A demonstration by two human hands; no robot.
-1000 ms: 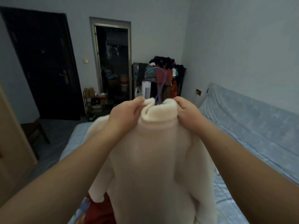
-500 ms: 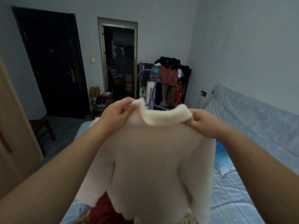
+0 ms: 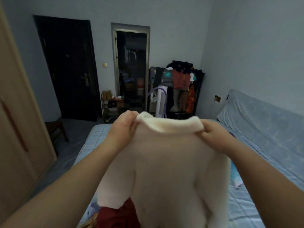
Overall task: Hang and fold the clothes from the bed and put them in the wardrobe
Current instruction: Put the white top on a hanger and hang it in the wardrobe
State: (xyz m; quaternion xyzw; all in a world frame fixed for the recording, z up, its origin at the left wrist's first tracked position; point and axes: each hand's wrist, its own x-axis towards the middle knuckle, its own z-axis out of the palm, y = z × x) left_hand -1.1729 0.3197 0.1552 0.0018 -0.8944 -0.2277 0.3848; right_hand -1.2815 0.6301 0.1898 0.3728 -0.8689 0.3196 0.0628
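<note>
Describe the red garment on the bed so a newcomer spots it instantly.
Find the blue-sheeted bed. At its near end, below the hanging sleeve of the raised cream sweater, lies the red garment. It is the bed's only dark red piece.

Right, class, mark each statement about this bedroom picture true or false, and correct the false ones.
1. The left hand and right hand both pinch the collar of the cream sweater. True.
2. A red garment lies on the bed below the sweater. True.
3. The sweater is spread flat on the bed. False: it is held up above it.
4. The dark door stands wide open. False: it is shut.
5. A purple hanger pokes up behind the collar. True.
</note>
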